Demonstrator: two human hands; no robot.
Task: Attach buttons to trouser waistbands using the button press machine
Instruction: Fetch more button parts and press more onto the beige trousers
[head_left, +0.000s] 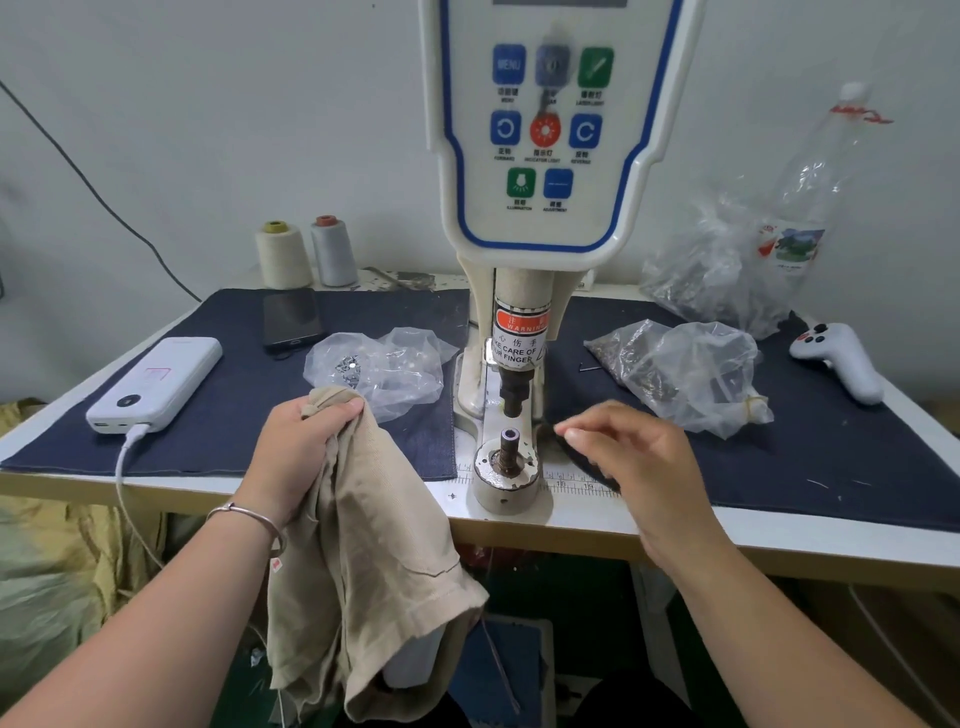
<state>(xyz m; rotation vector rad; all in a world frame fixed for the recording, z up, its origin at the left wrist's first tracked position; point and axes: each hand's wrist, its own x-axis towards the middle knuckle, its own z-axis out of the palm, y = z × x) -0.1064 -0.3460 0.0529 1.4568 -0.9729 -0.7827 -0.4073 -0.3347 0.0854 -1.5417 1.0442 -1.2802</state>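
Note:
My left hand (304, 441) grips the bunched top of beige trousers (374, 566), which hang down over the table's front edge. The button press machine (519, 322) stands at the middle, its lower die (508, 441) bare under the raised punch (512, 397). Just right of the die hovers my right hand (623, 457), thumb and forefinger pinched together at the tips; whether a small part sits between them is too small to tell. A dark pile of small parts (582, 462) lies partly hidden under that hand.
Plastic bags of metal parts lie left (379, 364) and right (685, 374) of the machine on a dark blue cloth (228, 415). A white power bank (156, 384) with cable, a phone (291, 317), two thread cones (306, 254), a white controller (836, 358) and a plastic bottle (810, 197) stand around.

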